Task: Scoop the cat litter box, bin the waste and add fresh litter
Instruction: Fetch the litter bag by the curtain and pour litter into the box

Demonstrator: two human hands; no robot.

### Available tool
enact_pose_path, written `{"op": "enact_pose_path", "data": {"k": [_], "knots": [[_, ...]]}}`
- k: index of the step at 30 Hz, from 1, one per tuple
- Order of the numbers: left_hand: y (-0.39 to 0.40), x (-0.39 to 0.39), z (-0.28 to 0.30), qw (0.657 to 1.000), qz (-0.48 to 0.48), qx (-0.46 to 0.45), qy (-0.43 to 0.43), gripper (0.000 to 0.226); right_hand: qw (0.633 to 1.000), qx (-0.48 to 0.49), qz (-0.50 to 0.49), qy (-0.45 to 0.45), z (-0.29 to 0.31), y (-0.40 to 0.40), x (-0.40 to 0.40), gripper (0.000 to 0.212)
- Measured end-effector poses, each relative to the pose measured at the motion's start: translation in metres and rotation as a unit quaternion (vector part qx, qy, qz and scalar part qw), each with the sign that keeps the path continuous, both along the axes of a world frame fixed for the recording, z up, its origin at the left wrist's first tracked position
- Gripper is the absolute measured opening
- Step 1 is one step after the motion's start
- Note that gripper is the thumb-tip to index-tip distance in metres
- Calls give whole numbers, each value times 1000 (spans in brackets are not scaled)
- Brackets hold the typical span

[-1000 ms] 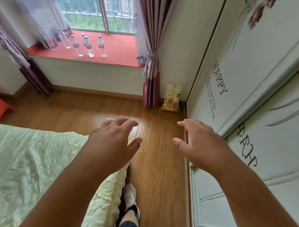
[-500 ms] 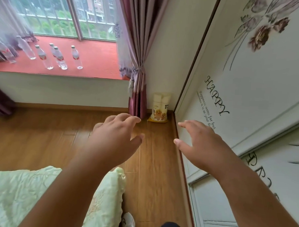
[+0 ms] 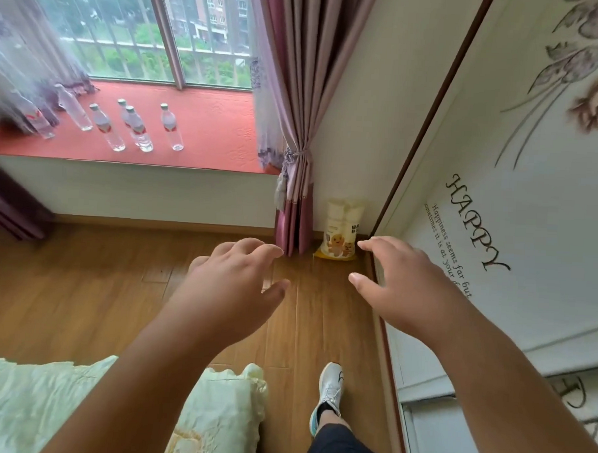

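The litter bag [image 3: 340, 231] in the corner is being approached more closely; both the left hand [image 3: 233, 288] and right hand [image 3: 404, 282] are being held open and empty, so fetching fresh litter seems underway.

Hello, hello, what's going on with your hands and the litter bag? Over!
Left hand open, empty. Right hand open, empty. Litter bag upright in corner by curtain, untouched. Floor path looks open.

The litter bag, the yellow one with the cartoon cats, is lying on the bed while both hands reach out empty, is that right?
Not quite. The head view shows the litter bag standing on the wooden floor in the corner, between the curtain and the wardrobe, not on the bed. The rest holds: the left hand and the right hand both reach out empty.
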State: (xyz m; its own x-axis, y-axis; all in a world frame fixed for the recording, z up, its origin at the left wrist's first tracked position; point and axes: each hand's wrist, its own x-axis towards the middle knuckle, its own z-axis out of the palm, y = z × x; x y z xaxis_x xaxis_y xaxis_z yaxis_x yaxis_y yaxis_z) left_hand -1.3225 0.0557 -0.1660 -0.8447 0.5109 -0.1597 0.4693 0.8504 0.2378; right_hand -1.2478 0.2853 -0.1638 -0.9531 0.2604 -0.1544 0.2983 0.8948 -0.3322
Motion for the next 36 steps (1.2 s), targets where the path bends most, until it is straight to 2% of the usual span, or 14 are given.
{"op": "enact_pose_path", "data": {"k": [7,24,36], "knots": [[33,-64,8,999,32,-24,20,57,999,-26,31,15,-1,38,-91,57],[211,-241,-3,1000,13,-8,3,55,999,-29,33,-12,-13,198,-270,61],[281,-429,-40,996,-82,16,-19,54,996,-12,-81,-35,-38,250,-399,60]]}}
